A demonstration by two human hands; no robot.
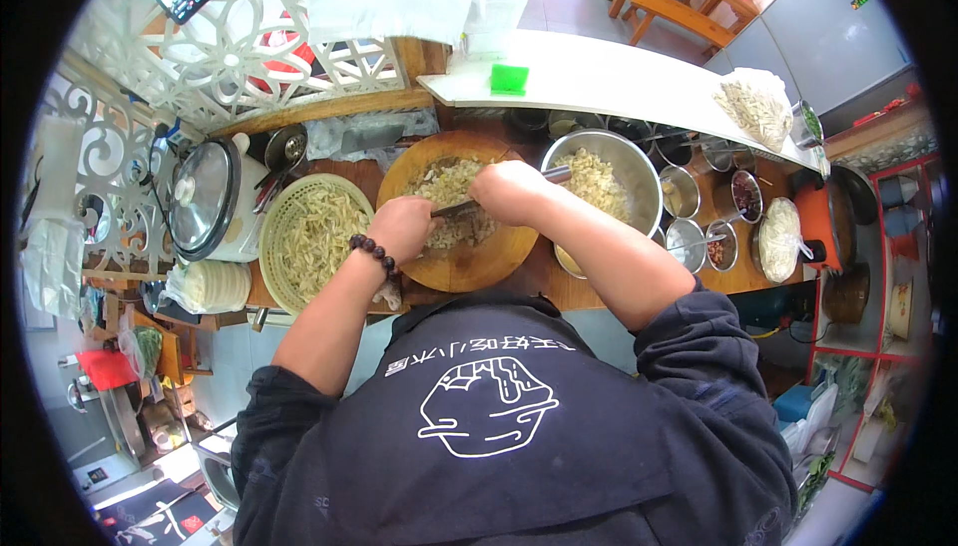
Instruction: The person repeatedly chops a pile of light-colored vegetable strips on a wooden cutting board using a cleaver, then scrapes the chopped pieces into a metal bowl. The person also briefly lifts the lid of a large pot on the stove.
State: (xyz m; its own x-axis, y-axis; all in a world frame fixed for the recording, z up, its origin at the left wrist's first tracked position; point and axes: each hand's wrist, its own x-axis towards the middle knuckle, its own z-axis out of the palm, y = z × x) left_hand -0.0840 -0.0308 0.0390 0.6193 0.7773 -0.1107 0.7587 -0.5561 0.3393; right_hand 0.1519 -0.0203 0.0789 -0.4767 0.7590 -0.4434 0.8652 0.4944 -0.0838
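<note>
A round wooden chopping board (479, 265) lies before me, with finely chopped pale vegetable (449, 183) spread over its middle. Across it I hold a kitchen cleaver (458, 208), its blade partly sunk in the pieces. My right hand (513, 188) is closed around the handle end, and the metal handle juts out to the right. At the other end, the curled fingers of my left hand (404, 230) grip the blade. Left of the board, a pale green plastic basket (273, 235) holds vegetable strips (322, 235). To the right, a steel bowl (645, 187) contains diced pieces (595, 179).
A lidded cooker (213, 198) stands at the left. Behind the board lies another cleaver (372, 137) on plastic. Several steel containers (679, 190) and a bagged pale food (778, 239) crowd the right. A white ledge (606, 74) with a green block (510, 79) runs along the back.
</note>
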